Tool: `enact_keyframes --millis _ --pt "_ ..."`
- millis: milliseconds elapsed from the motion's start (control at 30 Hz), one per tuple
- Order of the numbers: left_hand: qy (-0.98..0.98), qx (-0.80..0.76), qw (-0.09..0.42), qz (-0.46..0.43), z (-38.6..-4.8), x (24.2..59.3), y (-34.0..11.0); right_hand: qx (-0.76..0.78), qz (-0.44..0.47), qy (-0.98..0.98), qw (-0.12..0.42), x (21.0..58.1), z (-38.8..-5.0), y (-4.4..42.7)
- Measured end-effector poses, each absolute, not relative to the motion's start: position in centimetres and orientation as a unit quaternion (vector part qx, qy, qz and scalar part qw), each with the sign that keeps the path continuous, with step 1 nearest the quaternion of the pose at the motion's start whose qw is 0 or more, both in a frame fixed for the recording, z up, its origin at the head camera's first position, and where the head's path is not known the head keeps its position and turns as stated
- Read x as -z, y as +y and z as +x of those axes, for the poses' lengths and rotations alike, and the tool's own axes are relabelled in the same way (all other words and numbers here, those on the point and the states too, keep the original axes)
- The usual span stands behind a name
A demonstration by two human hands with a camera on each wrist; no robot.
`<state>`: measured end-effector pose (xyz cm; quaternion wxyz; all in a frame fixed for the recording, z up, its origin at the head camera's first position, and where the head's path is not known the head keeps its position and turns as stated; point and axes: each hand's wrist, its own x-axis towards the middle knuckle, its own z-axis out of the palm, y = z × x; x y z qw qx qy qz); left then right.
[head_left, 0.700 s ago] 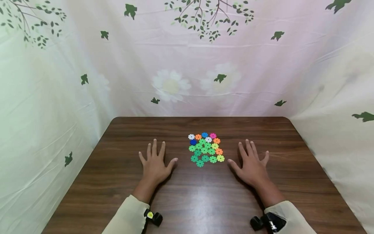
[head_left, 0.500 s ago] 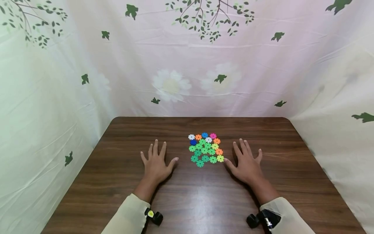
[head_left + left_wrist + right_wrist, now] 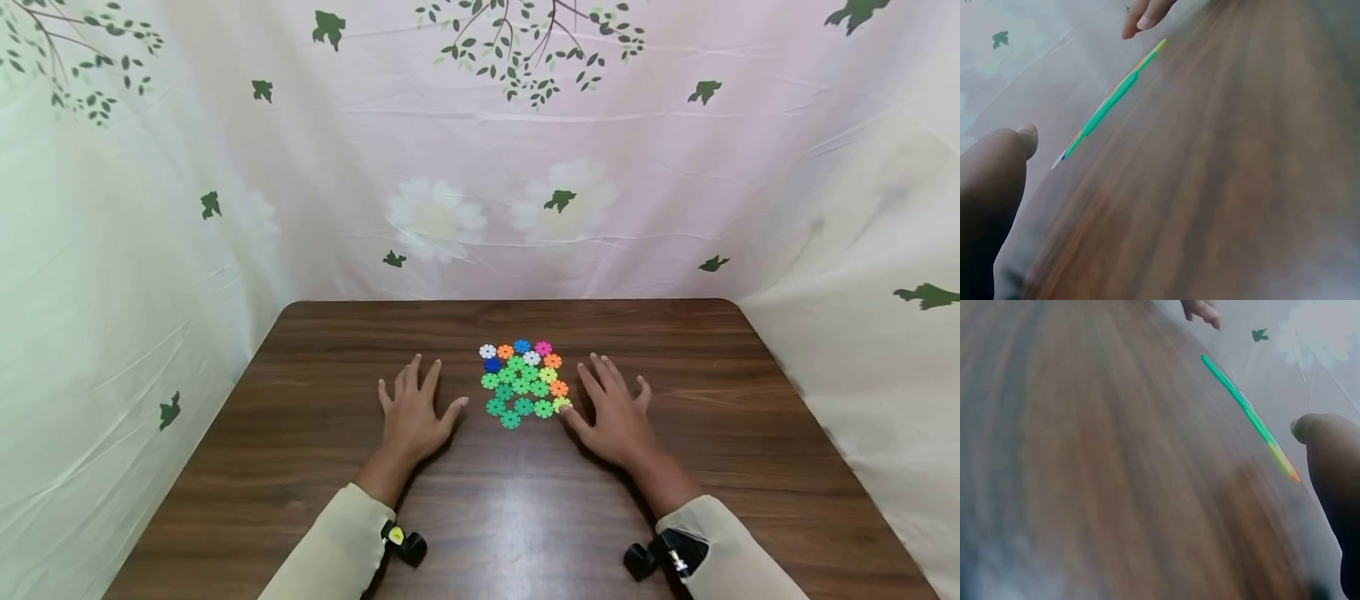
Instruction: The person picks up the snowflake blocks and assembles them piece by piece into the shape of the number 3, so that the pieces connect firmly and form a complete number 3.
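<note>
Several small notched plastic discs lie flat in a cluster at the table's middle: mostly green discs, with a dark blue disc, a pink disc, orange, white and yellow ones around. To the left of them is my left hand, fingers spread and holding nothing. My right hand is at the right side, fingers also spread; its thumb tip overlaps the lower right yellow disc, though I cannot tell whether it touches. Edge-on, the cluster appears as a thin coloured strip in both wrist views, near each thumb.
A brown wood-grain table with rounded far corners carries everything. Pale cloth printed with leaves, birds and flowers hangs behind and on both sides. Each sleeved wrist bears a black camera.
Both hands have moved inward towards the discs, the right hand leftward and the left hand rightward. The discs keep their arrangement; the head view has shifted slightly.
</note>
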<state>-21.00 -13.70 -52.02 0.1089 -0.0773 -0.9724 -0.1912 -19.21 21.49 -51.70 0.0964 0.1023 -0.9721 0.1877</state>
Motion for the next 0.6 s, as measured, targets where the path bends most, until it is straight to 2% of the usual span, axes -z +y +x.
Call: enact_keyframes --millis 600 --pt "-0.955 0.248 0.094 -0.13 -23.5 51.9 -11.5 -0.229 0.193 -0.945 0.135 51.8 -20.7 18.6"
